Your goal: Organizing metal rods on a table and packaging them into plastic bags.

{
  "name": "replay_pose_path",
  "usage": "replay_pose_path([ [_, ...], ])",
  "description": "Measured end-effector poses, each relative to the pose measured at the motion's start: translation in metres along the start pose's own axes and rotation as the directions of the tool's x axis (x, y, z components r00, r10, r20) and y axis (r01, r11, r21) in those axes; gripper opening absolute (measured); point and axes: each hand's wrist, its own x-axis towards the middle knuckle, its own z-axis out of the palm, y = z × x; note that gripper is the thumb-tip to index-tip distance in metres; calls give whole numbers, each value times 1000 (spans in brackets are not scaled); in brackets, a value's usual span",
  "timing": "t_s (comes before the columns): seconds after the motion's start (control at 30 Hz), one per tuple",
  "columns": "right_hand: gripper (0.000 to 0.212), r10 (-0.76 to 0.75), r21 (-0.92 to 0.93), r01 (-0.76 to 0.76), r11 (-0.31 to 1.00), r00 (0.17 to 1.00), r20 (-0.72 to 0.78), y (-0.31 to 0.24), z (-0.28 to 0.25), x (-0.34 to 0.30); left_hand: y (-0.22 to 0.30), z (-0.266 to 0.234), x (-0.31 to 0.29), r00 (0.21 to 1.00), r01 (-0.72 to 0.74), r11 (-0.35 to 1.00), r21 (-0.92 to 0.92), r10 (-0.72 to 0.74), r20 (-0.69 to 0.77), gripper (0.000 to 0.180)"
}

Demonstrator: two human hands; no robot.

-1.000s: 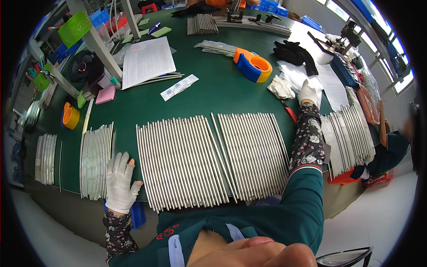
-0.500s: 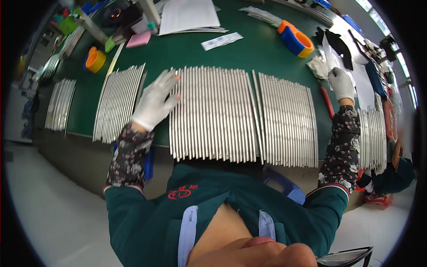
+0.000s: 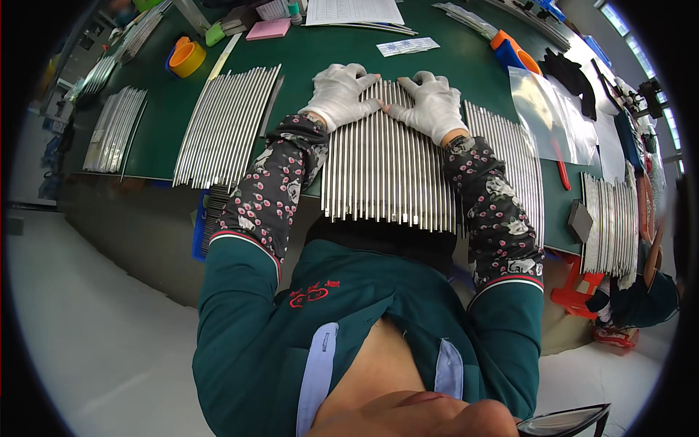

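The middle row of metal rods (image 3: 389,175) lies side by side along the counter's (image 3: 342,45) near edge, its near ends jutting a little past it. Both gloved hands are now at its far ends: the left hand (image 3: 338,95) at the far left corner of the row, the right hand (image 3: 429,105) at the far right, thumb tips almost meeting over the rods. Half a second ago the right hand was off toward the counter's right side; its arrival suggests this row is now being handled two-handed. Each grip is partly curled; whether it squeezes the rods I cannot tell. To the right lies another row of rods (image 3: 526,178), beside a spread clear plastic sleeve (image 3: 539,109) overlapping a red-handled tool (image 3: 563,175); toward the counter's left edge sits a third row (image 3: 226,127).
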Motion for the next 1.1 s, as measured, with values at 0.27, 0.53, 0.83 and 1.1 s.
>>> replay_pose_path([
  [0.27, 72, -39, 3, 40, 999, 995, -92, -2, -8, -51, 33, -11, -30, 996, -7, 992, -126, 17, 82, 57],
  [0.53, 40, 436, 762, -426, 488, 875, 210, 39, -95, -204, -19, -72, -104, 868, -345, 859, -379, 446, 219, 90],
  [0.83, 52, -247, 630, -615, -474, 780, 575, 4, -20, -244, 43, -49, -86, 555, -813, 567, -130, 824, 115, 71],
  [1.1, 31, -459, 612, -729, -307, 677, 576, -14, -35, -214, 123, -53, -35, 165, -945, 122, -305, 979, -120, 68],
])
